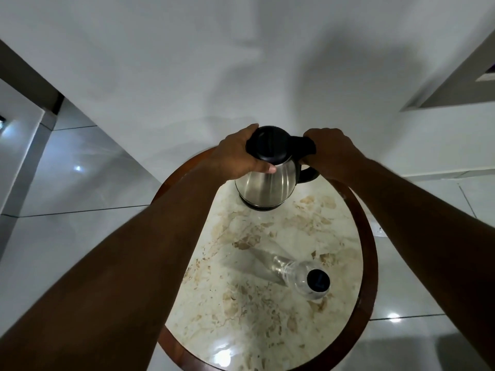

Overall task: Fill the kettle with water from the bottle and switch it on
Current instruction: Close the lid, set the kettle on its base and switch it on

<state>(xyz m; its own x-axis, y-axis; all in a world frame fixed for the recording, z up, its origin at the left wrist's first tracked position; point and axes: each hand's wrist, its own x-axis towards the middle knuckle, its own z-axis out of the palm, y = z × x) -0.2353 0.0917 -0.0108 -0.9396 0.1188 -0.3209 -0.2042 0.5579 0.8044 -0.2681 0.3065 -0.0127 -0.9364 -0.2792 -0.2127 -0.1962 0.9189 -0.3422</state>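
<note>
– Where's the kettle point(267, 180)?

– Far end of the round worktop point(267, 317), steel body upright on its black base point(261, 207). Black lid point(269, 143) is down. Left hand point(238, 156) is wrapped round the lid's edge, thumb on the steel just below it. Right hand point(328, 153) has its grip closed on the black handle point(305, 156), up near the top.

– And the bottle?

– Clear one point(302, 277), black cap point(318, 280) on, standing at the near right of the worktop, well apart from the kettle. Nobody's touching it. Can't tell how much water's in it.

– What's the worktop like?

– Cream marble w/ tan veining, glossy, light glare near the front edge. Dark reddish wood rim point(371, 263) runs all round it.

– Rest of the room?

– Pale glossy floor tiles point(80, 170) w/ thin dark joints, a few light spots reflected in them. Plain white wall point(241, 62) behind the kettle, soft shadows across it. Grey door frame point(24, 162) at left; some recessed ledge point(455, 87) upper right, can't make out more.
</note>
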